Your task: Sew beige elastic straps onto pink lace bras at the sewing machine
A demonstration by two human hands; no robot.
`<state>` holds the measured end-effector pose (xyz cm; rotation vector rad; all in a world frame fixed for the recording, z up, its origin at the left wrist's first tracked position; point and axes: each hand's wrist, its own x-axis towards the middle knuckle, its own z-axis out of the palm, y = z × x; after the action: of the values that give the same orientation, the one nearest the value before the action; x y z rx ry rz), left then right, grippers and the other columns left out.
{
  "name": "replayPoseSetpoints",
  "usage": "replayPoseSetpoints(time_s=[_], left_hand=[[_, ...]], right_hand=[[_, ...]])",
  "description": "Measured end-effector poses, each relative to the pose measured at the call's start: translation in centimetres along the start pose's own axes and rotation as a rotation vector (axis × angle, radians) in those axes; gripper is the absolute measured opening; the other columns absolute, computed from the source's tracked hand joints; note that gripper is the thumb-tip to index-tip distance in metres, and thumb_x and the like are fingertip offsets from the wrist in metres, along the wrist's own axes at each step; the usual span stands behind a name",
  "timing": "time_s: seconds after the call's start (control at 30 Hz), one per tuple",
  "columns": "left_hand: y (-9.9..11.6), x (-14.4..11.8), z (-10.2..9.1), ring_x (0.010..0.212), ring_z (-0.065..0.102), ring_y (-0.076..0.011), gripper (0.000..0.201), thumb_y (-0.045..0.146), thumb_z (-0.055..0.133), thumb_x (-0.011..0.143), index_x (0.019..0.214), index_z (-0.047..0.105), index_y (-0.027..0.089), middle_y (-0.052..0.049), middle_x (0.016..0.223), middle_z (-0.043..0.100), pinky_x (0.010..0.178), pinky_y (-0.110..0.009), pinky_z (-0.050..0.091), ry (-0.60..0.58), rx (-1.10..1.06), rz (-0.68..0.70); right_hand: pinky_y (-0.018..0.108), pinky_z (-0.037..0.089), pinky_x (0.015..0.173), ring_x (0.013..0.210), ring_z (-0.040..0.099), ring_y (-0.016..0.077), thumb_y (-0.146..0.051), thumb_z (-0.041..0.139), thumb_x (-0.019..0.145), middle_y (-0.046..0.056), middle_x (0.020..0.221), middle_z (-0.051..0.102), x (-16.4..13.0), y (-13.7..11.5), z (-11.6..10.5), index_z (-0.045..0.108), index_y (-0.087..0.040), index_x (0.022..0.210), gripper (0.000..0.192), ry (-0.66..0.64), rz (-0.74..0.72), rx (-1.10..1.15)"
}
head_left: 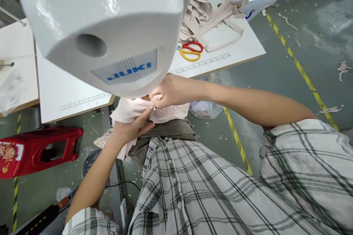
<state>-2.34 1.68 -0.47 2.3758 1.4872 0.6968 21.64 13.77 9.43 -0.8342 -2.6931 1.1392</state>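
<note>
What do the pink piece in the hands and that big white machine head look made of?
Pink piece: soft thin fabric, matte, bunching into folds, with a lacy part. Machine head: hard and glossy, bright reflections; painted metal or plastic, cannot tell which.

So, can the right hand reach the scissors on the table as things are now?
Probably yes: the scissors lie uncovered just beyond the right hand, beside the machine head, but that hand is pinching the pink fabric.

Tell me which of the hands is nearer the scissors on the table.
Right. The right hand pinches the pink fabric just below the scissors; the left hand grips the fabric lower down, farther away.
</note>
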Motion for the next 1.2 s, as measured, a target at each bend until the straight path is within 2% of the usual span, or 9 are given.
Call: replayPoseSetpoints(time_s=[0.13, 0.23, 0.3, 0.4, 0.47, 0.6, 0.93, 1.1, 1.2], left_hand=[[-1.4, 0.7, 0.3, 0.119, 0.066, -0.0335, 0.053, 0.046, 0.083, 0.073, 0.124, 0.072, 0.038, -0.006, 0.121, 0.074, 0.113, -0.046, 0.042, -0.087, 0.007, -0.014], [-1.1, 1.0, 0.1, 0.115, 0.068, -0.0325, 0.053, 0.044, 0.082, 0.075, 0.126, 0.071, 0.037, -0.007, 0.121, 0.074, 0.109, -0.045, 0.046, -0.085, 0.05, 0.012], [-0.4, 1.2, 0.0, 0.114, 0.068, -0.0314, 0.055, 0.04, 0.08, 0.077, 0.131, 0.068, 0.037, -0.006, 0.12, 0.075, 0.109, -0.044, 0.047, -0.059, 0.055, 0.034], [1.1, 1.5, -0.4, 0.116, 0.068, -0.0301, 0.067, 0.033, 0.075, 0.082, 0.145, 0.055, 0.033, -0.007, 0.126, 0.072, 0.109, -0.043, 0.048, -0.01, 0.062, 0.106], [2.1, 1.6, -0.6, 0.114, 0.069, -0.0286, 0.071, 0.029, 0.073, 0.085, 0.151, 0.047, 0.03, -0.009, 0.128, 0.071, 0.106, -0.041, 0.05, 0.021, 0.092, 0.143], [3.5, 1.9, -0.9, 0.109, 0.071, -0.0256, 0.067, 0.027, 0.07, 0.088, 0.151, 0.046, 0.026, -0.009, 0.122, 0.073, 0.102, -0.038, 0.053, 0.039, 0.133, 0.116], [5.5, 2.2, 0.0, 0.11, 0.072, -0.027, 0.064, 0.023, 0.067, 0.089, 0.15, 0.046, 0.019, -0.013, 0.123, 0.073, 0.099, -0.038, 0.055, 0.085, 0.193, 0.056], [6.7, 2.1, 0.1, 0.111, 0.071, -0.0284, 0.062, 0.024, 0.067, 0.089, 0.147, 0.049, 0.017, -0.014, 0.123, 0.073, 0.096, -0.039, 0.056, 0.098, 0.205, 0.004], [6.2, 1.7, -0.2, 0.118, 0.068, -0.0289, 0.065, 0.025, 0.067, 0.089, 0.15, 0.045, 0.018, -0.015, 0.128, 0.071, 0.101, -0.04, 0.054, 0.072, 0.191, 0.011]], right_hand=[[0.028, 0.019, 0.059, 0.059, 0.029, 0.0081, -0.019, 0.059, 0.078, -0.003, 0.056, 0.037, 0.0, -0.1, 0.0, 0.046, -0.017, 0.056, 0.026, -0.01, 0.04, -0.008], [0.028, 0.021, 0.061, 0.06, 0.032, 0.0086, -0.019, 0.059, 0.08, -0.003, 0.056, 0.036, 0.1, 0.4, 0.3, 0.05, -0.017, 0.057, 0.025, -0.004, 0.039, 0.003], [0.027, 0.026, 0.062, 0.062, 0.037, 0.0093, -0.021, 0.058, 0.083, -0.003, 0.06, 0.044, -0.1, 1.0, 0.8, 0.058, -0.017, 0.064, 0.02, 0.028, 0.019, 0.029], [0.028, 0.037, 0.074, 0.08, 0.052, 0.0144, -0.027, 0.058, 0.089, 0.001, 0.086, 0.06, -0.8, 2.2, 2.1, 0.07, -0.018, 0.091, 0.014, 0.171, -0.075, 0.041], [0.035, 0.04, 0.088, 0.1, 0.054, 0.0198, -0.032, 0.058, 0.093, 0.005, 0.104, 0.061, -1.3, 3.1, 3.1, 0.07, -0.02, 0.103, 0.02, 0.319, -0.175, 0.005], [0.041, 0.037, 0.097, 0.107, 0.052, 0.0215, -0.029, 0.058, 0.095, 0.005, 0.105, 0.061, -1.6, 4.3, 4.7, 0.072, -0.022, 0.091, 0.016, 0.543, -0.271, -0.046], [0.039, 0.041, 0.094, 0.097, 0.059, 0.0193, -0.031, 0.061, 0.094, 0.004, 0.097, 0.067, -1.3, 4.6, 4.3, 0.074, -0.022, 0.087, 0.017, 0.515, -0.256, 0.009], [0.042, 0.045, 0.102, 0.11, 0.062, 0.0184, -0.03, 0.052, 0.1, 0.004, 0.11, 0.07, -2.0, 5.7, 6.4, 0.069, -0.027, 0.11, 0.02, 0.647, -0.411, -0.146], [0.043, 0.044, 0.109, 0.115, 0.063, 0.017, -0.026, 0.052, 0.099, 0.0, 0.115, 0.072, -2.3, 6.5, 7.1, 0.066, -0.032, 0.116, 0.023, 0.678, -0.493, -0.27]])
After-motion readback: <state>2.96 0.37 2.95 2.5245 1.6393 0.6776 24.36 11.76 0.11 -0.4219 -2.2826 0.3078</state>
